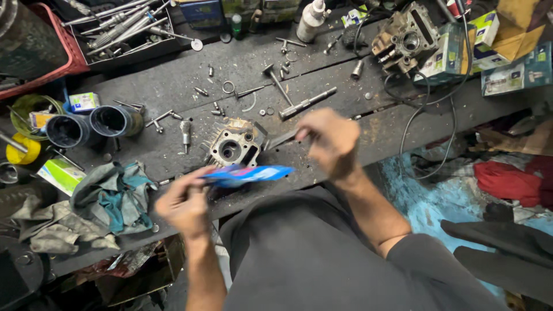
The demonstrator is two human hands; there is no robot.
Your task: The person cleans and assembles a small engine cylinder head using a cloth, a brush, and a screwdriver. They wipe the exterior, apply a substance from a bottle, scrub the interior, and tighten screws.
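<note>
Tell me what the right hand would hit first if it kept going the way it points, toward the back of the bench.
Probably the long grey metal valve tool, lying just beyond the right hand on the dark workbench. The hand is motion-blurred and depth is unclear, so it might pass above it.

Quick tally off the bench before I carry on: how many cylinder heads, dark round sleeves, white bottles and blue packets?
Cylinder heads: 2
Dark round sleeves: 2
White bottle: 1
Blue packet, held in the left hand: 1
Total: 6
</note>
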